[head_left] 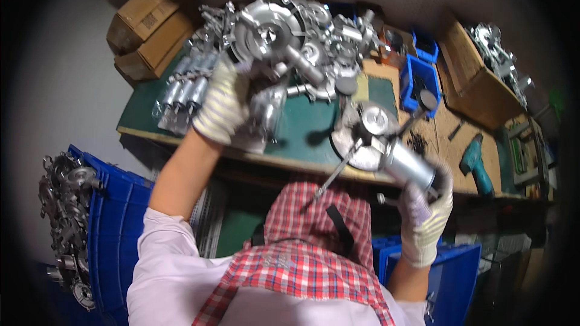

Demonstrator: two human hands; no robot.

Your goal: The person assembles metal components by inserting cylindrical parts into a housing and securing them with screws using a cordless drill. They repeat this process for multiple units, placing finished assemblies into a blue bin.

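Observation:
Both my hands wear pale striped work gloves. My left hand is raised over the workbench and closed on a round silver metal housing with a ringed hub and a short side tube. At the front right, my right hand has its fingers wrapped round the lower end of a shiny metal cylinder. Around the cylinder's far end are a round metal cap and thin rods; whether they are joined to it I cannot tell. Behind the housing lies a heap of silver castings.
Wrapped metal cylinders lie at the bench's left beside a cardboard box. Blue bins, a teal power drill and a carton of castings stand to the right. A blue crate by my left side stands near more castings.

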